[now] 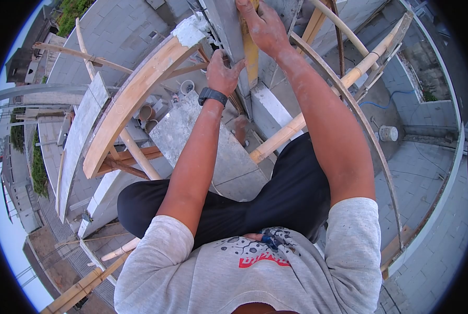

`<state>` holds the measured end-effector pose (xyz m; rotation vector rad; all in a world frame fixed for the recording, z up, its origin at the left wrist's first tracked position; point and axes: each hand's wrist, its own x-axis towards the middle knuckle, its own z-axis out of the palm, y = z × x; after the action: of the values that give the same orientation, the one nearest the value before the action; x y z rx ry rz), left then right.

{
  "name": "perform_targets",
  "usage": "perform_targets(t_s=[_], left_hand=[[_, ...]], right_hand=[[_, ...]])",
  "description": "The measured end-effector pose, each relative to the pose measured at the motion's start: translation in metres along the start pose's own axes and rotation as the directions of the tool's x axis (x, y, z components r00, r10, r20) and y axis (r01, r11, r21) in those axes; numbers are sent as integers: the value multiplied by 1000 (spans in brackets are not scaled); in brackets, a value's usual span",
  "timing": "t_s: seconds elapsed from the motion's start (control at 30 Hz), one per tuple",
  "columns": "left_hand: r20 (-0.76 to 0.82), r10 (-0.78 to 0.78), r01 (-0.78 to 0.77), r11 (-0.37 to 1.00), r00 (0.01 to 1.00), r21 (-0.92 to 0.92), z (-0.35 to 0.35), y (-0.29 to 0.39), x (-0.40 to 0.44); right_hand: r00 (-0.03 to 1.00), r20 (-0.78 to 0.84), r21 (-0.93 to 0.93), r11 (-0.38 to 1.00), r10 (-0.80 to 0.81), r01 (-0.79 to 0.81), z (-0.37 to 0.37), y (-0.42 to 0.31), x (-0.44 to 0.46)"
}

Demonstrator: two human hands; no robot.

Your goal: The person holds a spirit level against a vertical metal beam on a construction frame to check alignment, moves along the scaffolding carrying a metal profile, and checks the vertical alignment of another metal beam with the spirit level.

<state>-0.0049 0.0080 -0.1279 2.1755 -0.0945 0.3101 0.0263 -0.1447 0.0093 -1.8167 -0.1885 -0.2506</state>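
Observation:
My left hand, with a dark watch on its wrist, is against the edge of a grey upright panel, thumb and fingers apart. Higher up, my right hand is wrapped round the upper part of a yellow straight bar that stands upright along the panel. White mortar sits on the end of a wooden beam just left of the panel. Both hands have pale dust on them.
A grey board lies beyond my knees. Bamboo poles cross beside my legs. Below are a white bucket, a small pail, a blue hose and block walls.

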Motion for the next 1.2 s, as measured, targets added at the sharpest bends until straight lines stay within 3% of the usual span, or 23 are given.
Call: perform_targets(t_s=[0.3, 0.4, 0.5, 0.57, 0.7, 1.0, 1.07, 1.2], left_hand=[[-11, 12, -12, 1000, 1000, 2, 0, -1, 0], [-29, 44, -42, 997, 999, 63, -2, 3, -1], [-16, 41, -41, 999, 999, 25, -2, 3, 0], [12, -3, 4, 996, 1000, -87, 0, -1, 0], [-20, 32, -34, 996, 999, -85, -1, 0, 0], [-1, 58, -57, 988, 998, -141, -4, 3, -3], [21, 40, -38, 995, 999, -95, -5, 1, -1], [6, 104, -104, 994, 995, -24, -2, -17, 3]], right_hand=[[1000, 13, -4, 1000, -2, 2, 0, -1, 0], [997, -62, -20, 998, -54, 53, 2, 1, 1], [1000, 16, 56, 998, 20, -21, -1, 1, -1], [996, -20, 18, 996, -91, 92, 5, 19, -1], [993, -27, 35, 993, -112, 112, 8, 23, 1], [999, 7, 53, 998, -41, 41, 11, 27, 1], [999, -31, -35, 999, -9, 8, 14, 31, 2], [999, 48, 98, 995, 21, -25, 12, 24, 6]])
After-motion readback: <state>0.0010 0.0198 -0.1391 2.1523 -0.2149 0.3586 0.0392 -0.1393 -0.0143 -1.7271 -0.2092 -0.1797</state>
